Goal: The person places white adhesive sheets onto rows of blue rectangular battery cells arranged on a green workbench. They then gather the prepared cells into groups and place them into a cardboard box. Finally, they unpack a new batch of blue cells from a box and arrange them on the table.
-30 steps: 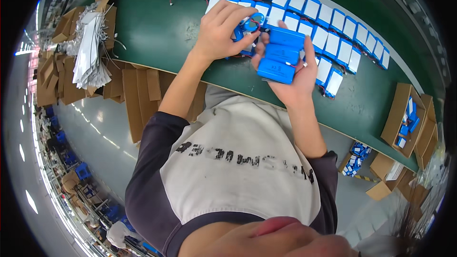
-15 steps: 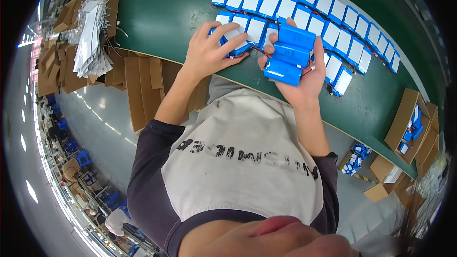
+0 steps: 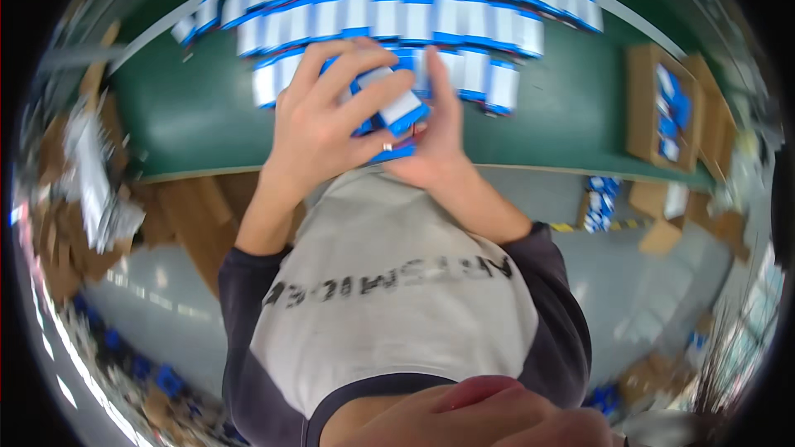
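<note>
Since half a second ago my hands have come together at the upper middle of the frame, where before they were apart. My left hand (image 3: 331,116) now lies over the stack of blue-and-white packs (image 3: 396,108), fingers curled round one flat, glossy rectangular pack, while my right hand (image 3: 439,132) cups the stack from the other side, fingers straight and together. Behind them, smooth rectangular packs lie in overlapping rows (image 3: 431,0) on the matte green belt (image 3: 190,116), with an open cardboard box (image 3: 662,103) at upper right.
</note>
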A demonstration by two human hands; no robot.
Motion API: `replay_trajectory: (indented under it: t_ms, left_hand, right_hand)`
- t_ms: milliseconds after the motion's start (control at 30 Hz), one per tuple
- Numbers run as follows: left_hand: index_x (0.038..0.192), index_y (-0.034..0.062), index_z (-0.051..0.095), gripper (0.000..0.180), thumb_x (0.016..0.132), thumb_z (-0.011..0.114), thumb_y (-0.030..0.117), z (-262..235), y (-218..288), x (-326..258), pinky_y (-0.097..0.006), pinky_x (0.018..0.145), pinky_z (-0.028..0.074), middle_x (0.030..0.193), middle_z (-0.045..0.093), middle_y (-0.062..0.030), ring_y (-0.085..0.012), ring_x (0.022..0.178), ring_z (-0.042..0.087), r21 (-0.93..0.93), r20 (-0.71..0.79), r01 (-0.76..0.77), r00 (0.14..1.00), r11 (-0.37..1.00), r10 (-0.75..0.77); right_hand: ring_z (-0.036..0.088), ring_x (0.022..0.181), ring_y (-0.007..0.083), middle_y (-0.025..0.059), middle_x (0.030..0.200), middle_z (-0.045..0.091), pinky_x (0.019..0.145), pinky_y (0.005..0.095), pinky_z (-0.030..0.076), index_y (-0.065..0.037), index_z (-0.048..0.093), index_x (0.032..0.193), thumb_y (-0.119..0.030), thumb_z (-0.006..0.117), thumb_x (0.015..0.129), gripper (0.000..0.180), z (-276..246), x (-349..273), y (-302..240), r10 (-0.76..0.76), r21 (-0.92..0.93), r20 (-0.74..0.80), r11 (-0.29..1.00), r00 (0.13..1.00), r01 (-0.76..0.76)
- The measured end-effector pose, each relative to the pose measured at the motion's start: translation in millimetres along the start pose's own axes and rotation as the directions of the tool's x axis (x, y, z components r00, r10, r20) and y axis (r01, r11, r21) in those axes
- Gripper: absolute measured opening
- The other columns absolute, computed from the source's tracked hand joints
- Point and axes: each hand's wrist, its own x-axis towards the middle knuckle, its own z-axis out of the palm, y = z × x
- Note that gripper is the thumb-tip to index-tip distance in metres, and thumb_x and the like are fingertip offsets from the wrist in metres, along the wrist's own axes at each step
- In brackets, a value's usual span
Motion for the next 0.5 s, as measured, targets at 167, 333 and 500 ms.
replay_trajectory:
  t_ms: [167,333,500]
  left_hand:
    - [0.121,0.0099,0.075,0.06,0.067,0.086,0.034,-17.9,42.0,64.1,-0.051,0.109,0.041,0.139,0.064,-0.012,-0.0388,0.132,0.055,-0.073,0.105,-0.085,0.99,0.994,0.093]
    - [0.118,0.0085,0.076,0.043,0.077,0.082,0.02,-35.2,-17.3,38.9,-0.046,0.109,0.042,0.134,0.066,-0.012,-0.0343,0.127,0.058,-0.032,-0.088,-0.029,0.996,0.999,0.026]
    - [0.123,0.0115,0.073,0.037,0.088,0.078,0.018,-91.2,-187.3,-35.6,-0.043,0.105,0.044,0.135,0.065,-0.0097,-0.0298,0.123,0.059,0.394,-0.18,0.215,0.971,0.893,-0.155]
  right_hand:
    - [0.063,0.111,0.0308,0.0111,0.125,0.064,0.092,0.0502,0.053,-0.013,0.062,0.133,-0.052,0.055,0.1,0.051,31.7,-35.9,-44.8,-0.391,-0.081,-0.012,0.918,0.92,0.389]
    - [0.051,0.129,0.0441,0.0199,0.136,0.055,0.107,0.0641,0.045,-0.008,0.059,0.134,-0.039,0.075,0.085,0.061,31.6,-120.8,-168.2,-0.752,-0.064,0.347,0.577,0.561,0.814]
    - [0.059,0.122,0.0432,0.0198,0.136,0.06,0.102,0.0655,0.049,-0.007,0.055,0.14,-0.036,0.061,0.102,0.048,43.2,-202.0,-277.9,-0.822,-0.677,0.499,-0.567,-0.275,0.469]
